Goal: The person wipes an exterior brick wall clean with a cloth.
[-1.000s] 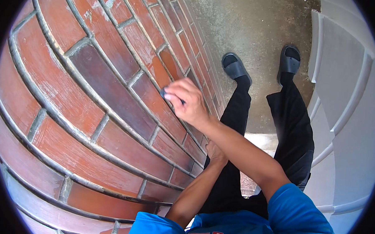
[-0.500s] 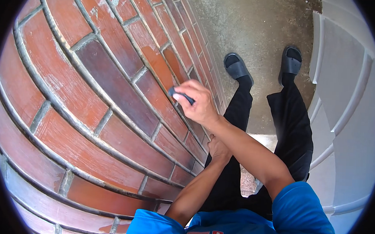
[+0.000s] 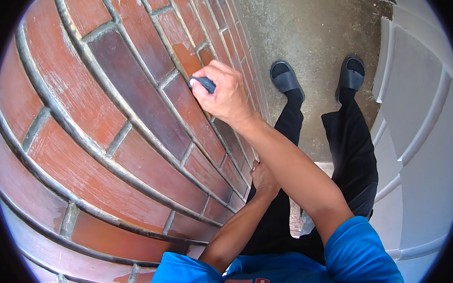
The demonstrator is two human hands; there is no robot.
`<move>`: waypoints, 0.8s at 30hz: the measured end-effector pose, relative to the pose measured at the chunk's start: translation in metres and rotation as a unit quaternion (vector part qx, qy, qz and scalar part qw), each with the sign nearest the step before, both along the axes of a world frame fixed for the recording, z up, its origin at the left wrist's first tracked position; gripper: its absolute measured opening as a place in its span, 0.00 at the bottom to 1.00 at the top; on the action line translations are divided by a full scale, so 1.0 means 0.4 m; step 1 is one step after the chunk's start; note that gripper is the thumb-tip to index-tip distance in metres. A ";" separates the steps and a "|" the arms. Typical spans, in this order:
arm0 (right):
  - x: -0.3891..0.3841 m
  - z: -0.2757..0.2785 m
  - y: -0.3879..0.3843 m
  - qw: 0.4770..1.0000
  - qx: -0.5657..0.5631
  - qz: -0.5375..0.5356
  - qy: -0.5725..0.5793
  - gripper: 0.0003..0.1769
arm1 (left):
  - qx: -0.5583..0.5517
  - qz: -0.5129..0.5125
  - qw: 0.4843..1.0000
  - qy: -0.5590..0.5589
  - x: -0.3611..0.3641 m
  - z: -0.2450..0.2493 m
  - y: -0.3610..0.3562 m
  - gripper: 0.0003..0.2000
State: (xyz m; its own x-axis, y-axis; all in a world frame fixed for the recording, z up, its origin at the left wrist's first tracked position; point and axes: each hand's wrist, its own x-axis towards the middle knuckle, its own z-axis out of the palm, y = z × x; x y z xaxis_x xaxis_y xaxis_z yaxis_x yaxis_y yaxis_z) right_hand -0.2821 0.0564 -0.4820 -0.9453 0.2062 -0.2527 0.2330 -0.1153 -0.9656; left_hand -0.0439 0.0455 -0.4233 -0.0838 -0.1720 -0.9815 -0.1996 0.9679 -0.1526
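Note:
My right hand (image 3: pixel 223 91) is closed around a small dark block (image 3: pixel 204 84) and holds it against the brick wall (image 3: pixel 138 87), beside a wet-looking orange brick. The bricks are red and purplish, with grey joints between them and pale streaks on several. Lower down, my left hand (image 3: pixel 264 177) is near the wall's lower right part, partly behind my right forearm. Its fingers are bent, and what they hold, if anything, is hidden.
Below me is a concrete floor (image 3: pixel 317 29), where my feet stand in dark sandals (image 3: pixel 286 79). A pale panelled surface (image 3: pixel 420 99) runs along the right side. Behind my legs a small patterned piece (image 3: pixel 295 220) shows.
My right hand has moved up and left along the wall with the dark block. The view of the wall has shifted slightly. My left hand has stayed about where it was.

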 end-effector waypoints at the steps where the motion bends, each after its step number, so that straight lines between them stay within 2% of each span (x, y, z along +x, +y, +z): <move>1: 0.012 0.003 -0.005 1.000 -0.009 0.008 -0.002 0.05 | -0.004 0.013 1.000 0.001 0.004 0.001 -0.002 0.26; 4: 0.051 0.020 0.005 0.999 -0.020 0.028 -0.002 0.05 | -0.011 0.033 0.999 0.015 0.028 -0.013 -0.013 0.29; 8: -0.005 -0.002 -0.015 0.999 -0.006 -0.019 0.027 0.05 | -0.023 0.053 0.998 0.003 0.037 -0.014 -0.017 0.30; 11: -0.041 -0.003 -0.014 0.998 0.019 -0.016 0.056 0.06 | -0.035 0.060 0.997 0.014 0.056 -0.018 -0.022 0.29; 16: 0.063 0.027 -0.006 0.998 -0.039 0.022 -0.042 0.06 | -0.011 0.010 1.000 0.006 0.040 -0.006 -0.013 0.28; 19: 0.023 0.018 -0.015 1.000 -0.009 -0.006 0.000 0.06 | 0.000 0.015 1.000 0.006 0.052 -0.010 -0.020 0.27; 24: 0.008 0.022 -0.014 1.000 -0.021 -0.006 -0.023 0.06 | -0.007 -0.033 0.996 0.086 0.095 -0.002 -0.019 0.27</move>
State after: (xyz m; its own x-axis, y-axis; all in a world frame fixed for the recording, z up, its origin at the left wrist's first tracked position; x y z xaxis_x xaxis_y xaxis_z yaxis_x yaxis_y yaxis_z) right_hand -0.2790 0.0508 -0.4733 -0.9302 0.2061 -0.3037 0.2747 -0.1580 -0.9485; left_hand -0.0058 0.0378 -0.4240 -0.2614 -0.1740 -0.9494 -0.1603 0.9778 -0.1350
